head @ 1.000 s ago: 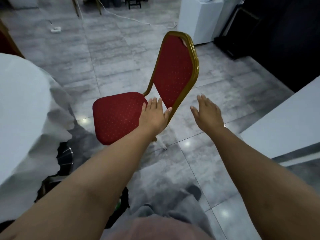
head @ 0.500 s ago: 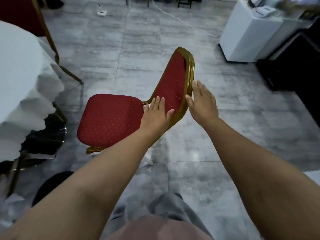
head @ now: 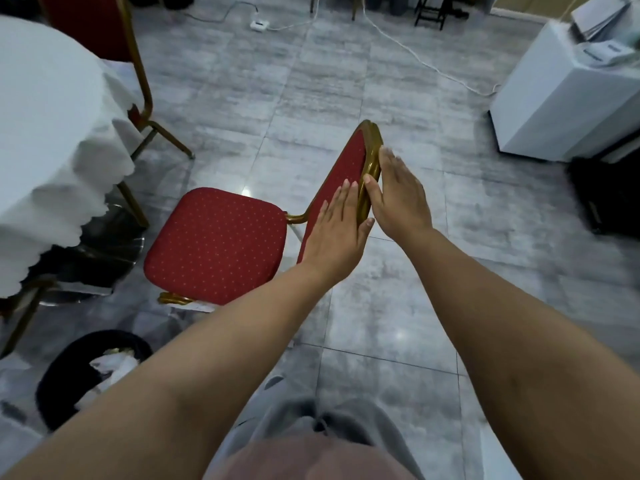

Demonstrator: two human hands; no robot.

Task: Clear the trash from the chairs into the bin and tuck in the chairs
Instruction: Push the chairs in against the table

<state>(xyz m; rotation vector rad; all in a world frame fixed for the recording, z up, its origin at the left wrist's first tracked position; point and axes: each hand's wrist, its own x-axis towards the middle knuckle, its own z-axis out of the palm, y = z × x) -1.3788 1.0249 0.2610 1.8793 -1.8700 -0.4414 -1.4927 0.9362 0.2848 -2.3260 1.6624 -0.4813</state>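
A red padded chair (head: 214, 244) with a gold frame stands on the tiled floor, its seat bare and facing the white-clothed table (head: 45, 133). My left hand (head: 337, 237) lies flat on the front of the backrest (head: 349, 168), thumb hooked round the gold edge. My right hand (head: 398, 195) presses the rear of the backrest, thumb on the frame. Both hands clasp the backrest between them. A black bin (head: 59, 372) with white crumpled paper inside sits at the lower left.
A second red chair (head: 138, 81) is pushed against the table at the upper left. A white cabinet (head: 561, 105) stands at the right with a dark object below it. A white cable and power strip (head: 259, 25) lie on the far floor.
My right hand moved from free air onto the rear of the backrest. The chair swung so its back is edge-on to me and its seat nearer the table. The bin came into view.
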